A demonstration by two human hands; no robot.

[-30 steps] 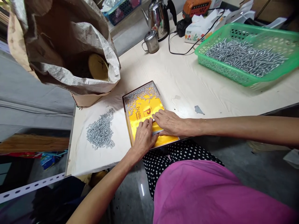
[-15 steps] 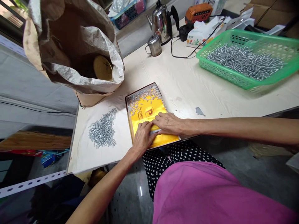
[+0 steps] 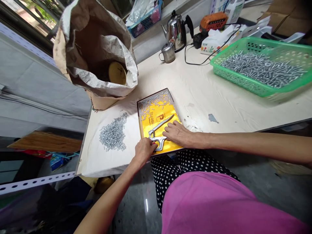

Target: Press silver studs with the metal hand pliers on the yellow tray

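Observation:
A shallow yellow tray (image 3: 153, 125) with a dark rim lies at the table's near edge, several small metal pins piled at its far end. A pair of metal scissors (image 3: 159, 130) lies in it, blades pointing away to the right. My left hand (image 3: 143, 150) is curled at the scissors' handle, fingers closed around it. My right hand (image 3: 176, 132) rests flat on the tray just right of the handle, fingers stretched toward it.
A loose heap of metal pins (image 3: 113, 134) lies left of the tray. A large open paper sack (image 3: 97, 55) stands behind it. A green basket (image 3: 262, 66) of pins sits far right, with a kettle (image 3: 177, 29), a metal cup (image 3: 168, 52) and a black cable behind.
Both hands were pressed together over the middle of the tray. They have drawn back toward me, uncovering the scissors; my left hand now grips the handle. The view shifted left.

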